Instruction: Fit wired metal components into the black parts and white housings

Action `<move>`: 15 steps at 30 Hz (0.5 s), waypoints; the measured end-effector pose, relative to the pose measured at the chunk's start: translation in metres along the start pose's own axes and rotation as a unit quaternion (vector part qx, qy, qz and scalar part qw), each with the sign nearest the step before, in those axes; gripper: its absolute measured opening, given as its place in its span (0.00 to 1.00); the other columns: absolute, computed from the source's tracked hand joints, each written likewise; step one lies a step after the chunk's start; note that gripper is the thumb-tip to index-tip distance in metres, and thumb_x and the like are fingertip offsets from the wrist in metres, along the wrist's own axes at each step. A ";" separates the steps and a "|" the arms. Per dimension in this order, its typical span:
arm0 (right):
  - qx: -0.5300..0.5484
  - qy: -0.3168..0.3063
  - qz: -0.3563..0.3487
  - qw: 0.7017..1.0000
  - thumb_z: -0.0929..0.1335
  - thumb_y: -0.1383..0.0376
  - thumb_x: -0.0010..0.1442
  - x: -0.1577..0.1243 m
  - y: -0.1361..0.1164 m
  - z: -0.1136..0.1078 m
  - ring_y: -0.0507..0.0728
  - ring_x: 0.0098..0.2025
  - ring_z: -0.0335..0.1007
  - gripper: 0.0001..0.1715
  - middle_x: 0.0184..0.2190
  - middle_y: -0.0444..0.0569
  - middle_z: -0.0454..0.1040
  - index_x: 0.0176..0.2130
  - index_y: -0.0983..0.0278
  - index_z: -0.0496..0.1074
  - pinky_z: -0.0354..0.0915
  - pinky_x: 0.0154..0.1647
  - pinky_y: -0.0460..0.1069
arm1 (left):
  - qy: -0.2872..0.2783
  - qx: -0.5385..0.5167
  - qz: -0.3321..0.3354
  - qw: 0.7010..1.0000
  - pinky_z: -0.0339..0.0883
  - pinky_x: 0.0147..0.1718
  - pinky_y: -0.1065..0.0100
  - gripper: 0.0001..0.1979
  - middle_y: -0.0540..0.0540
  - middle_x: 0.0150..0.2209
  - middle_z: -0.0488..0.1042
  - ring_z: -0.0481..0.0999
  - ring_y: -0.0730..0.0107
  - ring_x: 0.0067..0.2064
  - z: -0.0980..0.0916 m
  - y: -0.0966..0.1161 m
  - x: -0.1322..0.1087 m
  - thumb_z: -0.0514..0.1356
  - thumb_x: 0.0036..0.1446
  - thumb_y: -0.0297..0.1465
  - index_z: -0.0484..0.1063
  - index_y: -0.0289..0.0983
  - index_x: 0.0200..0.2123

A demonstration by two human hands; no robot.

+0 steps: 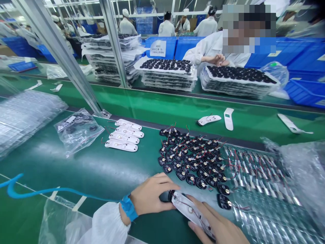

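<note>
My left hand (149,196) is closed in a pinch on a small black round part (165,196) at the end of a white elongated plastic shell (189,210). My right hand (218,227) grips that shell from below, near the bottom edge of the view. Just beyond my hands lies a spread of several black round parts with red and green wires (193,159) on the green table. Several finished white shells (125,135) lie in a row to the left of that spread.
A clear tray of wired metal parts (256,176) sits at right. A plastic bag of black parts (78,128) lies at left. White shells (228,118) lie on the green conveyor (162,105). A person (228,47) works across it behind stacked trays (167,73).
</note>
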State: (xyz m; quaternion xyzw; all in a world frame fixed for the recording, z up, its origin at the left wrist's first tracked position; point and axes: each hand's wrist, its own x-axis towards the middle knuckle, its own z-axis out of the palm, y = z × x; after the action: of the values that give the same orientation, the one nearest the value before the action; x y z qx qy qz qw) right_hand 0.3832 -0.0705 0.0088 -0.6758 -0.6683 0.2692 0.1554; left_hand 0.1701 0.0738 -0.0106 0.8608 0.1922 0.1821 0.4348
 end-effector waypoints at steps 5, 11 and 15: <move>-0.020 0.000 0.001 1.000 0.65 0.56 0.66 0.008 -0.005 -0.004 0.60 0.36 0.83 0.26 0.51 0.48 0.80 0.62 0.52 0.71 0.76 0.27 0.47 | -0.005 0.032 0.007 0.999 0.63 0.50 0.61 0.16 0.44 0.45 0.80 0.76 0.60 0.48 0.000 0.001 -0.001 0.68 0.57 0.34 0.77 0.38 0.49; -0.060 -0.027 0.000 0.998 0.62 0.58 0.67 0.013 -0.013 -0.009 0.59 0.33 0.82 0.26 0.48 0.50 0.81 0.61 0.54 0.71 0.75 0.27 0.48 | -0.001 0.013 0.002 1.000 0.63 0.51 0.61 0.18 0.45 0.45 0.80 0.76 0.60 0.49 -0.002 0.001 -0.001 0.70 0.55 0.32 0.78 0.38 0.49; -0.105 -0.045 -0.001 0.993 0.61 0.62 0.66 0.014 -0.018 -0.013 0.61 0.38 0.82 0.26 0.49 0.50 0.80 0.61 0.54 0.72 0.76 0.31 0.50 | -0.015 -0.001 -0.012 1.000 0.64 0.52 0.62 0.18 0.45 0.45 0.81 0.76 0.60 0.49 -0.006 0.002 -0.001 0.72 0.54 0.30 0.78 0.38 0.49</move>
State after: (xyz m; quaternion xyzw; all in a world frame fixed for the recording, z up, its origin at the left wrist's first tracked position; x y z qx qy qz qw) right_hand 0.3751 -0.0538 0.0275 -0.6749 -0.6999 0.2276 0.0532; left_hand 0.1670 0.0766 -0.0061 0.8608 0.1955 0.1642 0.4403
